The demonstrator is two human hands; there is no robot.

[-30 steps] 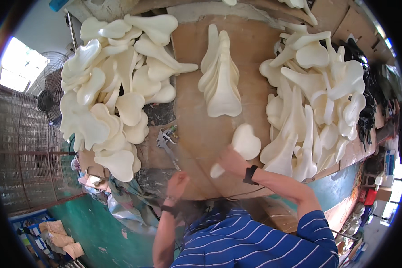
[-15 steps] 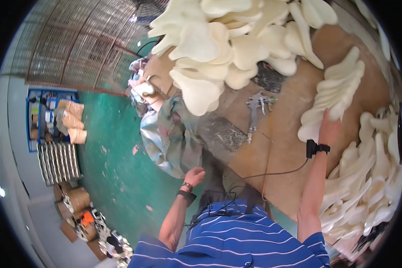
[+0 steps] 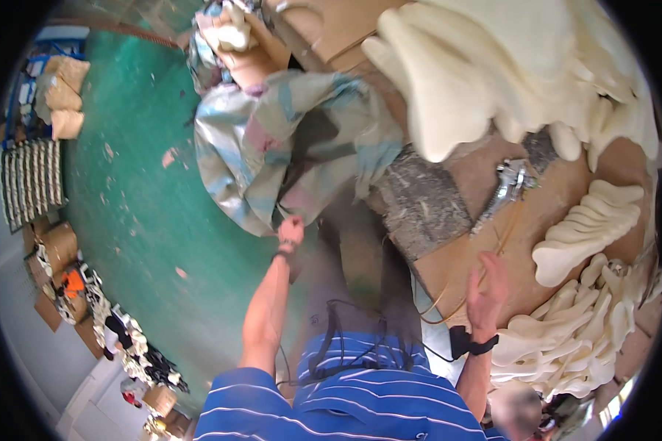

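My left hand (image 3: 290,230) is closed on the near edge of a large woven plastic sack (image 3: 235,154), grey-green with pale blue and pinkish patches, which hangs spread at the table's left side. My right hand (image 3: 487,290) is raised near the table's front edge, fingers apart and nothing in it. Beyond that hand a row of overlapping cream foam pads (image 3: 588,228) lies on the brown table. A silver spray gun (image 3: 504,191) rests on the tabletop, left of the row.
A tall heap of cream foam pieces (image 3: 485,73) covers the far right of the table. More foam pieces (image 3: 559,331) are piled at the right. A dark worn patch (image 3: 426,206) marks the tabletop. Cartons (image 3: 55,246) stand along the left wall beyond the green floor (image 3: 132,198).
My right hand has come off the row of foam pads and drawn back toward me. My left hand has reached forward and taken hold of the sack's edge. The view has shifted.
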